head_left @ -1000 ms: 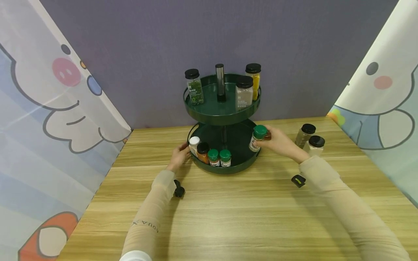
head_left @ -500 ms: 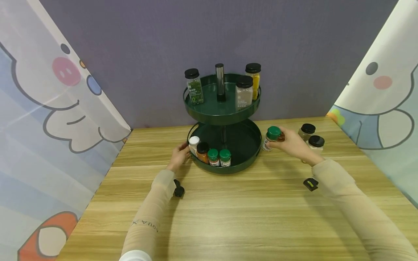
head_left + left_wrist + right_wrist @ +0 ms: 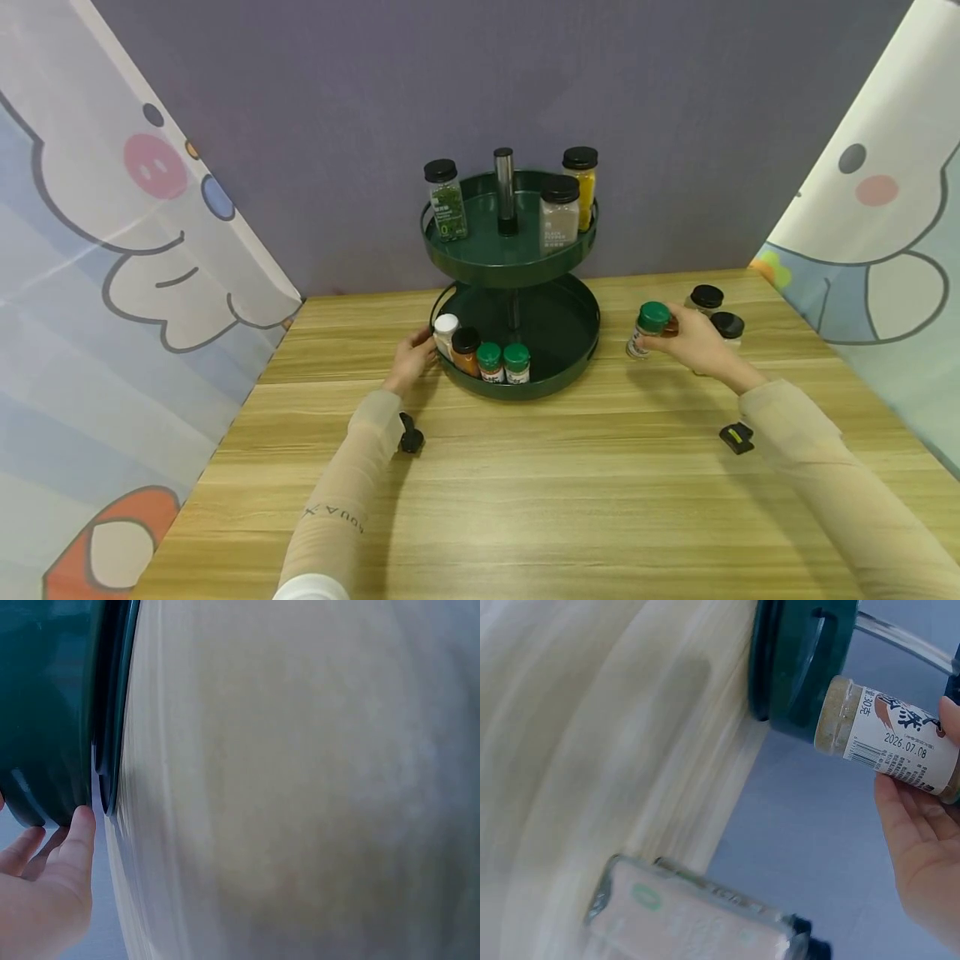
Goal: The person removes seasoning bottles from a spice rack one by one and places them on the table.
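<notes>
My right hand (image 3: 697, 340) grips a small glass spice jar (image 3: 900, 739) with a green lid, a white label and light brown contents. In the head view this spice jar (image 3: 643, 332) is upright, right of the lower tier. My left hand (image 3: 410, 360) touches the left side of the green two-tier turntable rack (image 3: 558, 385); in the left wrist view its fairly straight fingertips lie against the tier's outer wall (image 3: 49, 720). Near that hand, along the lower tier's front, stand a white-capped jar (image 3: 446, 333), a black-capped orange-red jar (image 3: 466, 352) and two green-capped jars (image 3: 517, 364).
Up on the top tier are a jar of green herbs (image 3: 448, 208), a black pepper jar (image 3: 559, 218) and a yellow jar (image 3: 582, 190). Two black-capped jars (image 3: 727, 327) stand behind the right hand. A grey wall panel (image 3: 375, 150) closes off the back of the wooden table (image 3: 510, 500).
My right hand has lifted the green-lidded spice jar out of the lower tier's right side and carried it rightward, towards the two black-capped jars. The left hand stays at the rack.
</notes>
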Tool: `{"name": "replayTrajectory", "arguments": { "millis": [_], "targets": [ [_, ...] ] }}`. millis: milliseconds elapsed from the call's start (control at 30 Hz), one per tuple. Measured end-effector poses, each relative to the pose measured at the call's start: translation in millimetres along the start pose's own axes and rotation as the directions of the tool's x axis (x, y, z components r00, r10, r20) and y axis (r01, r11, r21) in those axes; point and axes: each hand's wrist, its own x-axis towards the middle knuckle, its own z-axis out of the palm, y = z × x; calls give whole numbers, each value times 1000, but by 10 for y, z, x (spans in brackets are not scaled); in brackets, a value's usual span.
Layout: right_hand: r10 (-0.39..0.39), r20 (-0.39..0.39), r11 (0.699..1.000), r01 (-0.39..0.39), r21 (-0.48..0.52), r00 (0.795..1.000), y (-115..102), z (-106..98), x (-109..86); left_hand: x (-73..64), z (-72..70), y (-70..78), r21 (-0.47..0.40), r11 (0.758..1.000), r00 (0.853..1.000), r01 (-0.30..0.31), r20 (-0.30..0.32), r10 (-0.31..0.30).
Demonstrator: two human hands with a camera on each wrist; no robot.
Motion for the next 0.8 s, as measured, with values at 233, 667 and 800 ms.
{"name": "replayTrajectory", "arguments": {
  "millis": [233, 667, 800],
  "targets": [
    [10, -9, 1000, -10, -18, 1000, 172, -13, -77, -18, 5, 15, 13, 1000, 1000, -4, 1, 4],
    [20, 10, 1000, -20, 14, 1000, 360, 25, -207, 133, -30, -143, -3, 1000, 1000, -7, -27, 7],
    [19, 6, 1000, -19, 20, 1000, 390, 50, -227, 166, -33, -194, 7, 1000, 999, -21, -37, 22]
  ]
}}
